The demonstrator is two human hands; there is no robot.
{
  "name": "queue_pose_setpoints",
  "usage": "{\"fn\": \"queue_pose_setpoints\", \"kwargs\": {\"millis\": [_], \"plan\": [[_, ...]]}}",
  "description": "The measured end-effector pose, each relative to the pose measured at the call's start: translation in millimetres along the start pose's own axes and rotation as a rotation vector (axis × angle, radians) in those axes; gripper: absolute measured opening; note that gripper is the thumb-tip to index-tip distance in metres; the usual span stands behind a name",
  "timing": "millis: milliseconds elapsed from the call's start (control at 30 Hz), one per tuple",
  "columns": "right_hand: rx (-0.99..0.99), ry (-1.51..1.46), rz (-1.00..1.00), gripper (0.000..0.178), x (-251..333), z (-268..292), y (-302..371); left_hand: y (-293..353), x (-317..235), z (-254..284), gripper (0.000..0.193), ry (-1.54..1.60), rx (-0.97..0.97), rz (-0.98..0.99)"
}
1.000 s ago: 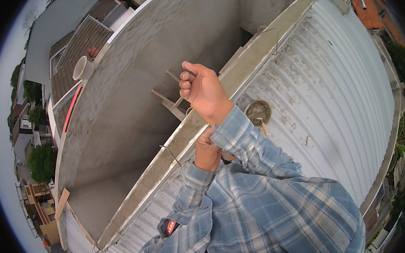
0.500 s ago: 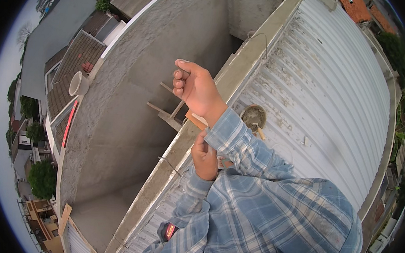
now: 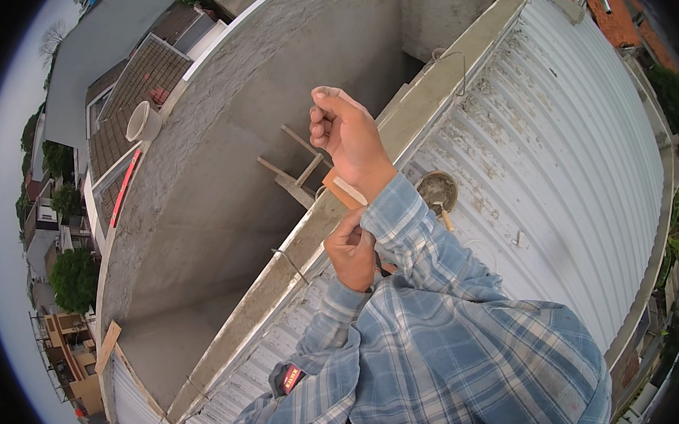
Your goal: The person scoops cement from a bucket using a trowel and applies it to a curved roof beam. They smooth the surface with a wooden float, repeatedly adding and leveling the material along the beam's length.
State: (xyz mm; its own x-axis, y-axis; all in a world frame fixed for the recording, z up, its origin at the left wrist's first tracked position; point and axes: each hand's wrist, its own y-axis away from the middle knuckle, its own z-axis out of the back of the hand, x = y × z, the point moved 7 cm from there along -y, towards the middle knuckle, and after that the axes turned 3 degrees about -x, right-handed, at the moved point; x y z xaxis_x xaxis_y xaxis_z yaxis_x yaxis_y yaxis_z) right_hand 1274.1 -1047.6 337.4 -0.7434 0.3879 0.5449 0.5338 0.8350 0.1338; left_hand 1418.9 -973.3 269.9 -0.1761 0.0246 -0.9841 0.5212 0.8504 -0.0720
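My right hand [image 3: 350, 138] is raised over the plastered wall top, its fingers curled in and nothing seen in them. At its wrist, my left hand [image 3: 351, 252] has thumb and fingers closed on the cuff [image 3: 383, 209] of the blue plaid shirt's right sleeve. Just below the right wrist, an orange-brown block with a pale strip on it [image 3: 344, 190] lies at the wall top, partly covered by the wrist and cuff. A round pan of grey mortar [image 3: 439, 190] sits on the metal roof right of the cuff, with a light-handled tool [image 3: 447, 219] at its edge.
A narrow wall top [image 3: 271, 286] runs diagonally, with bent wires sticking out. Left of it drops a deep walled gap with a wooden ladder-like frame [image 3: 299, 166]. A white bucket [image 3: 143, 122] and red level [image 3: 125, 187] rest on the far wall. Corrugated roofing [image 3: 563, 172] lies right.
My left hand has turned and moved up slightly, closing on the right cuff. The right hand keeps its curled pose. The whole view has shifted a little.
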Motion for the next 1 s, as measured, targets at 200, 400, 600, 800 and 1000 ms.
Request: {"fn": "queue_pose_setpoints", "kwargs": {"millis": [200, 400, 600, 800, 1000], "plan": [[-0.016, 0.035, 0.018, 0.011, -5, 2, 1, -2, 0, -1, 0.022, 0.03, -0.035, 0.128], [-0.042, 0.252, 0.096, 0.012, 3, 1, 8, -3, 8, -9, 0.027, 0.387, 0.113, 0.308], [-0.069, 0.062, 0.044, 0.011, -1, 10, 3, -5, 35, -11, 0.024, 0.527, 0.114, 0.398], [0.122, 0.482, 0.05, 0.015, -32, -12, 10, -8, 40, -4, 0.033, 0.466, -0.028, 0.394], [-0.127, 0.949, 0.179, 0.02, -6, 114, -30, 55, 161, 124, 0.043, 0.005, -0.254, 0.578]]}}
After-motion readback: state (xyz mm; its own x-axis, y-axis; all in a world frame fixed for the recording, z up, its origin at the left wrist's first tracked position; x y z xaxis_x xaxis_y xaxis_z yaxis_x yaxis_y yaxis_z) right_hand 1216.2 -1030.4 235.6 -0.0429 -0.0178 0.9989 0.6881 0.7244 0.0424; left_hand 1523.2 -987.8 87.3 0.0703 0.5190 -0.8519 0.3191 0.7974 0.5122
